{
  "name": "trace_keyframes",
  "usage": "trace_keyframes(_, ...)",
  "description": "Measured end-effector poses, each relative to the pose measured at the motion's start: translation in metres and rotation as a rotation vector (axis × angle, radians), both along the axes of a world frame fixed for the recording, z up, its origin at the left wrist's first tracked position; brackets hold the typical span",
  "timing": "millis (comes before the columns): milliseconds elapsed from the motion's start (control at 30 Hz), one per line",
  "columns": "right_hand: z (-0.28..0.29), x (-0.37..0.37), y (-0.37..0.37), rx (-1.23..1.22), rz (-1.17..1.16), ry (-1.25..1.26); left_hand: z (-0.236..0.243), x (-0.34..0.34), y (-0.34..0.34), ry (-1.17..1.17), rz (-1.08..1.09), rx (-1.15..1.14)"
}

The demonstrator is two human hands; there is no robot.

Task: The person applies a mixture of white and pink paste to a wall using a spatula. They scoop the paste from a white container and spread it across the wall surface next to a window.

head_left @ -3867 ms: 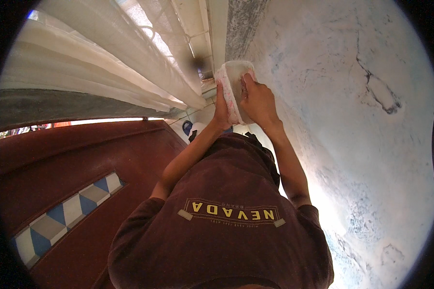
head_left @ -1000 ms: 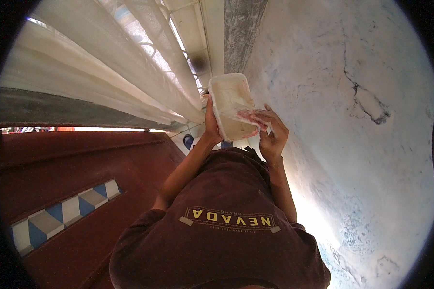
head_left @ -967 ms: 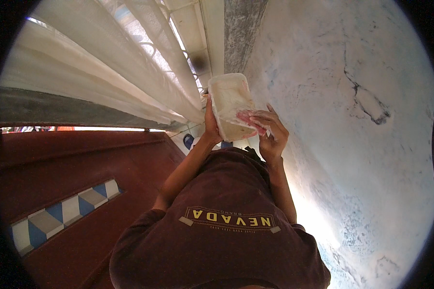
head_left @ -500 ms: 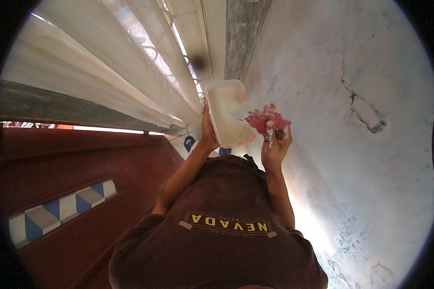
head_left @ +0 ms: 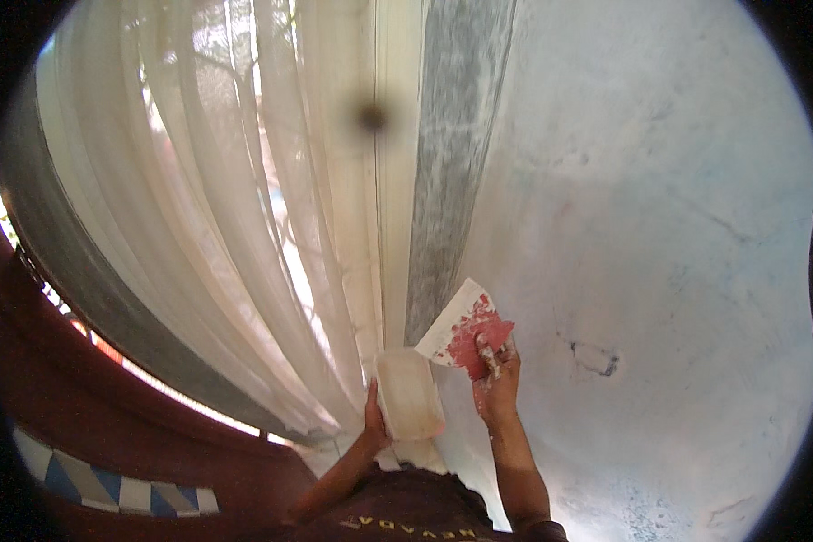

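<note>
My left hand [head_left: 373,420] grips the left side of a pale rectangular plastic container [head_left: 408,397] low in the middle of the picture. My right hand [head_left: 499,384] holds a putty scraper [head_left: 468,348], pink and smeared with white paste, with a wide pale front edge, above and right of the container. Its thumb lies on the scraper's face, and white paste coats the fingers. The scraper is in front of a pale wall [head_left: 659,199] with cracks and patches, just right of a rough grey vertical strip [head_left: 447,144].
Sheer cream curtains [head_left: 199,199] hang at the left over a bright window. A maroon door or panel [head_left: 262,488] with a blue, white and grey diamond band [head_left: 135,492] stands at lower left. My dark shirt [head_left: 425,506] shows at the bottom edge.
The view has tilted up toward the wall and curtains, so my hands appear lower. The scraper has left the inside of the container and is now raised beside it.
</note>
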State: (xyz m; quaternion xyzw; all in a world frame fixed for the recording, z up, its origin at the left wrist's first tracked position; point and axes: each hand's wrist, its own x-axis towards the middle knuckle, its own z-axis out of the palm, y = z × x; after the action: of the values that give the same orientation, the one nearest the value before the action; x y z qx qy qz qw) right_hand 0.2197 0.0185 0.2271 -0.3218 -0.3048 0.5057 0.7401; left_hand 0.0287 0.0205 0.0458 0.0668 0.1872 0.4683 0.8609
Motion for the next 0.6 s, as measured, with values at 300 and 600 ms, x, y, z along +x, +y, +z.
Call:
trace_keyframes(300, 0.220, 0.001, 0.173, 0.551, -0.231, -0.307, -0.027, -0.027, 0.066, -0.050, -0.121, 0.090)
trace_keyframes(600, 0.385, 0.002, 0.229, 0.717, -0.316, -0.427, -0.018, -0.031, 0.067, -0.082, -0.175, 0.074)
